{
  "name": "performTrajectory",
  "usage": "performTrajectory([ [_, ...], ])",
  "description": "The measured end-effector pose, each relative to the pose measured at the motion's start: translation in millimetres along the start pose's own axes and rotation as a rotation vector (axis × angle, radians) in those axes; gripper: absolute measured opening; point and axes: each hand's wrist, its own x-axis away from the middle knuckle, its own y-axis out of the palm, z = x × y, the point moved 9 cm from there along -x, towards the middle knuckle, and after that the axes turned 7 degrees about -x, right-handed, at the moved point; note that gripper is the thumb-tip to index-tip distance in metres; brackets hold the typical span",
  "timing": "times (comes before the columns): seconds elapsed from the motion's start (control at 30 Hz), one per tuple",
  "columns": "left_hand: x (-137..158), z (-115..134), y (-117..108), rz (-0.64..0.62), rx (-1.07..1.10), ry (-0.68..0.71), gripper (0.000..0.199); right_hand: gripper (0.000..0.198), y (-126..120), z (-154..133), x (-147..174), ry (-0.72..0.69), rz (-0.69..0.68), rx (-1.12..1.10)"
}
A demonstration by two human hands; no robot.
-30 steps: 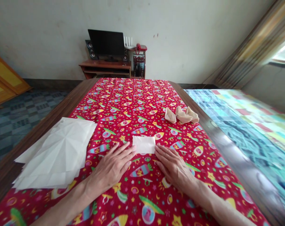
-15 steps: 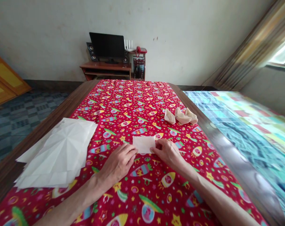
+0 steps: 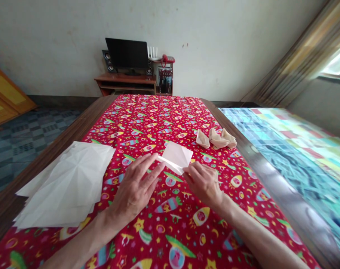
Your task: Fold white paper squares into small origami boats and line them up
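Note:
A small folded sheet of paper (image 3: 177, 154) lies between my hands on the red patterned cloth (image 3: 170, 209), with a narrow flap along its near edge. My left hand (image 3: 138, 181) has its fingers spread, fingertips at the paper's left corner. My right hand (image 3: 202, 181) pinches the paper's near right corner between curled fingers. Farther right sit several folded paper boats (image 3: 202, 139). On the left lies a stack of creased white paper sheets (image 3: 71, 183).
The cloth covers a dark wooden table (image 3: 85, 117). Beyond its far end stands a desk (image 3: 126, 78) with a monitor (image 3: 127, 54), speakers and a red telephone (image 3: 168, 59). A bed with a patterned sheet (image 3: 296, 149) is along the right side.
The paper has opened from a flat rectangle into a larger, turned shape with a raised flap. My left hand's fingers have spread; my right hand still grips the right side.

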Motion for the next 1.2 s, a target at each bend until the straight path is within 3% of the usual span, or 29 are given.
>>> performTrajectory([
  [0.13, 3.6, 17.0, 18.9, -0.123, 0.001, 0.085, 0.04, 0.024, 28.0, -23.5, 15.0, -0.131, -0.151, 0.033],
  [0.3, 14.5, 21.0, 39.2, -0.208, 0.152, 0.073, 0.015, 0.023, 42.4, -25.0, 25.8, -0.127, -0.27, -0.016],
  [0.43, 22.0, 11.3, 50.3, -0.218, 0.272, -0.041, 0.012, 0.02, 45.2, -11.4, 30.9, 0.006, -0.337, -0.146],
  [0.57, 23.8, -1.3, 59.2, -0.248, 0.379, -0.206, 0.013, 0.02, 33.8, -3.8, 35.7, 0.102, -0.276, -0.227],
  [0.8, 15.3, -14.7, 63.8, -0.297, 0.401, -0.368, 0.018, 0.028, 30.0, -31.7, 45.1, -0.189, -0.356, -0.088],
  [1.2, 18.8, -22.4, 76.5, -0.37, 0.358, -0.421, 0.02, 0.033, 41.7, -27.0, 49.1, -0.134, -0.478, -0.016],
])
